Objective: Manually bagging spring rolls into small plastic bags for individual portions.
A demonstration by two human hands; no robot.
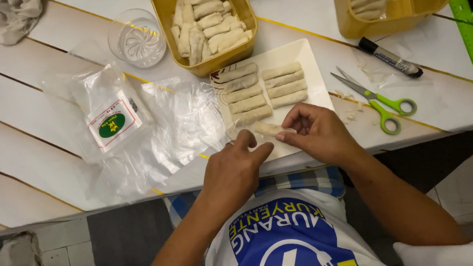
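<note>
Both my hands meet over the near edge of a white rectangular tray (311, 62). My left hand (236, 168) and my right hand (316, 133) pinch the two ends of a pale rolled spring roll (268, 129). Two columns of finished spring rolls (261, 90) lie side by side on the tray beyond my fingers.
A yellow tub (208, 22) heaped with rolls stands behind the tray, a second yellow tub (390, 3) at the back right. Green-handled scissors (379, 99) and a black marker (390, 58) lie to the right. Clear plastic bags (137, 128) and a glass dish (136, 39) lie to the left.
</note>
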